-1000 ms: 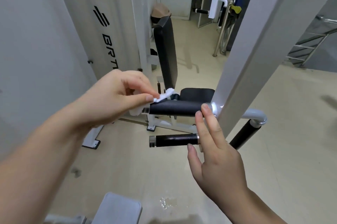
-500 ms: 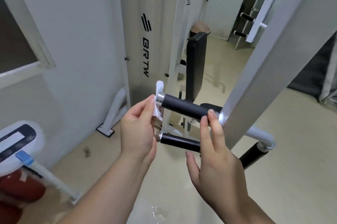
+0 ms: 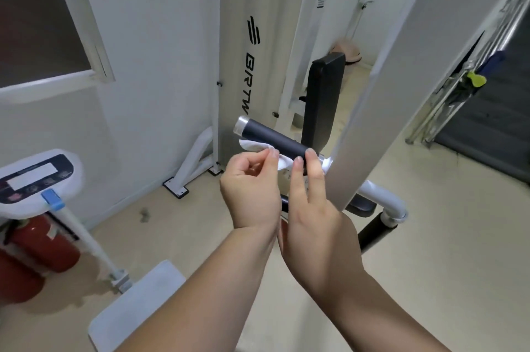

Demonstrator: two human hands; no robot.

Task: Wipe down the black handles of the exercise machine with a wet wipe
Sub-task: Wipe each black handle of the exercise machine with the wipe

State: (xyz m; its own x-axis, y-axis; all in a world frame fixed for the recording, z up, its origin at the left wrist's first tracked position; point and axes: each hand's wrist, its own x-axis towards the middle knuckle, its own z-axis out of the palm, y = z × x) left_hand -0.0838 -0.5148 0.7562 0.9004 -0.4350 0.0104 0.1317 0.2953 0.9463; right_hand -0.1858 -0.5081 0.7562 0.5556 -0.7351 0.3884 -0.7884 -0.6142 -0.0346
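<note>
- Since half a second ago, the wet wipe [image 3: 258, 146] has left the chrome end cap [image 3: 240, 125] of the upper black handle [image 3: 269, 136] and slid right along the underside of the grip. The left hand [image 3: 249, 191] has travelled with it and now sits just beside the right hand [image 3: 312, 208].
- Left hand: thumb and forefinger pinch the wipe's near edge, and the other fingers curl into the palm. The wipe spreads up from that pinch against the handle's underside, just beyond the fingertips and a little to their left.
- Right hand: the fingers are straight and slightly spread, with two fingertips [image 3: 311, 156] resting on the handle's right end, close to the white upright beam [image 3: 372, 93]. It holds nothing.
- Main risk, as I judge it: the wipe touches only the underside, so a straight pass would leave the top and far side uncleaned unless the wipe is wrapped round.
- The pinch takes only one edge, so dragging along the matte grip could bunch the wipe or pull it free.
- The right fingertips cover the last stretch by the beam, and that patch gets skipped unless they lift.
- The lower black handle [image 3: 284, 204] is almost wholly hidden behind both hands, below the wipe. Its condition cannot be told.
</note>
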